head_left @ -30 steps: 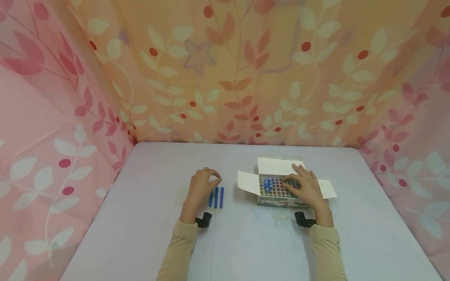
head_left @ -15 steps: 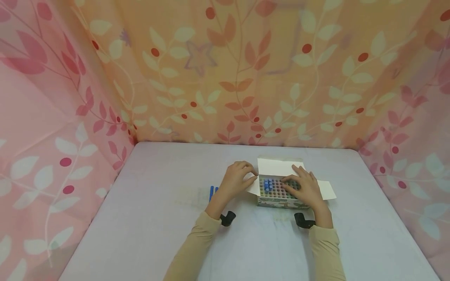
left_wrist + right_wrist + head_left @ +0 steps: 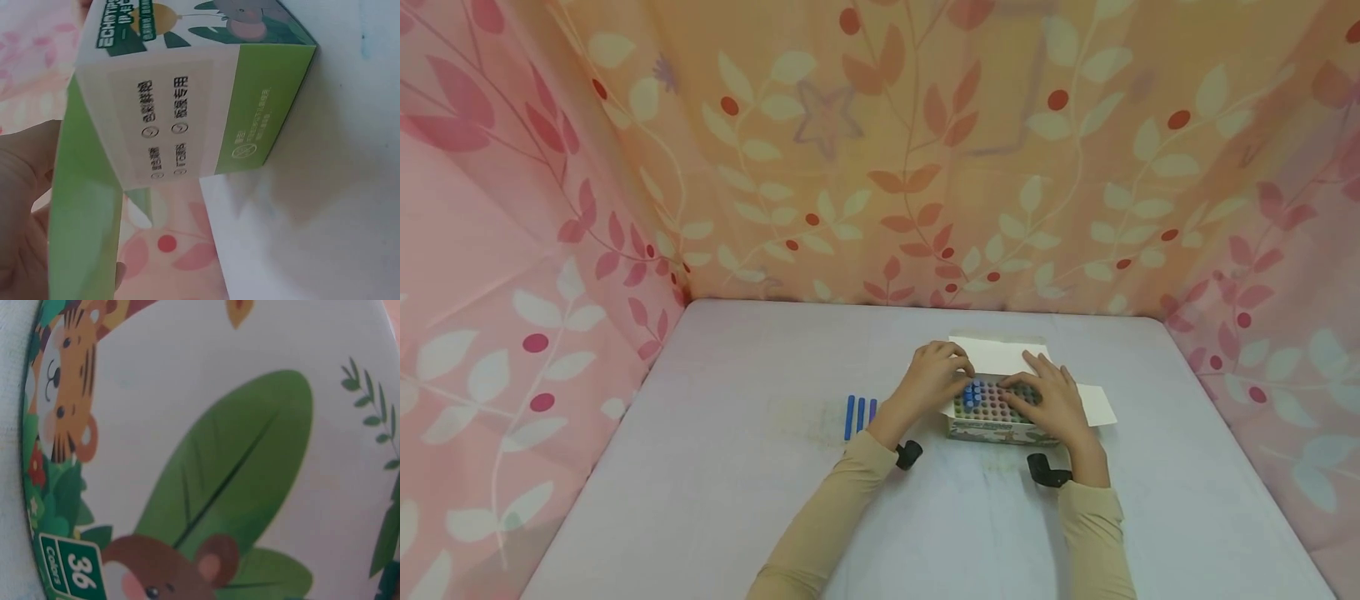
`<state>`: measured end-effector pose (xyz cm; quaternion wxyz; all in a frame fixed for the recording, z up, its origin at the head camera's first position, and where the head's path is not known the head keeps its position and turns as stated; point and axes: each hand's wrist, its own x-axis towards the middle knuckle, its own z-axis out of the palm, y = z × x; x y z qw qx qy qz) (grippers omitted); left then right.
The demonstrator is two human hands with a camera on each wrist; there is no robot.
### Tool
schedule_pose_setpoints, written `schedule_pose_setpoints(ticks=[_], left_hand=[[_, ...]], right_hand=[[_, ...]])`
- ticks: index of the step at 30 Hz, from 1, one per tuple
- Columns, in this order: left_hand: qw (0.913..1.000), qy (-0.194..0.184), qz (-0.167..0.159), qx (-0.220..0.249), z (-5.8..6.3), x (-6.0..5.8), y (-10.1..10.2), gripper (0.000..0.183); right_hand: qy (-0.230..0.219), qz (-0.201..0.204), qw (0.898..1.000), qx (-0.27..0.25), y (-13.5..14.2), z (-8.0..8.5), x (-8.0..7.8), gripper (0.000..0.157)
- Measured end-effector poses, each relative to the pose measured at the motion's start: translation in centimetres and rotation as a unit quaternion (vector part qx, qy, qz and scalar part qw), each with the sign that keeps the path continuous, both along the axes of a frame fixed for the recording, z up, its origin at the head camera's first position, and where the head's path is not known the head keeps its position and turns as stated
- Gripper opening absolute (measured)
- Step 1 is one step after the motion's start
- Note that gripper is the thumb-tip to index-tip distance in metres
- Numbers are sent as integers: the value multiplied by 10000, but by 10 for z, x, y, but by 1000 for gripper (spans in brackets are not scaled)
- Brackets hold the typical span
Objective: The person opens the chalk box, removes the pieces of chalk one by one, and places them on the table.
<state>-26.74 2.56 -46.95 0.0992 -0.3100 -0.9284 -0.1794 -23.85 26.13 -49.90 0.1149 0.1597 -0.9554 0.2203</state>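
Note:
An opened cardboard box (image 3: 992,431) stands right of the table's middle, its insert full of round holes. Several blue chalk sticks (image 3: 972,395) stand upright in the insert's left part. Over that part is my left hand (image 3: 931,373), fingers bent and thumb toward the index finger; whether it pinches a stick is hidden. In the left wrist view, the green side flap (image 3: 84,187) covers much of this hand. My right hand (image 3: 1051,402) rests over the box's right part, thumb and index finger apart at the holes. The right wrist view shows only the box's printed front (image 3: 250,456).
Three blue sticks (image 3: 850,417) lie side by side on the white table (image 3: 730,467), left of the box; the left forearm partly covers them. The box's back flap (image 3: 992,354) and right flap (image 3: 1097,404) are folded out. Patterned curtains (image 3: 910,167) surround the table.
My left hand has moved right, from above the loose blue sticks to the left part of the box, now over its left flap. The right hand has stayed in place.

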Motion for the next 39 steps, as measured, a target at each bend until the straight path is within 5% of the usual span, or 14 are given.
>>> schedule_pose_setpoints(ticks=[15, 28, 39], left_hand=[[9961, -557, -106, -673, 6, -4, 16, 16], [9964, -242, -90, -812, -1, -3, 15, 18], [9991, 1, -34, -413, -10, 0, 13, 20]], right_hand=[[7, 3, 10000, -17, 1, 0, 1, 18], [10, 3, 10000, 0, 0, 1, 1, 19], [29, -11, 10000, 59, 0, 0, 1, 19]])
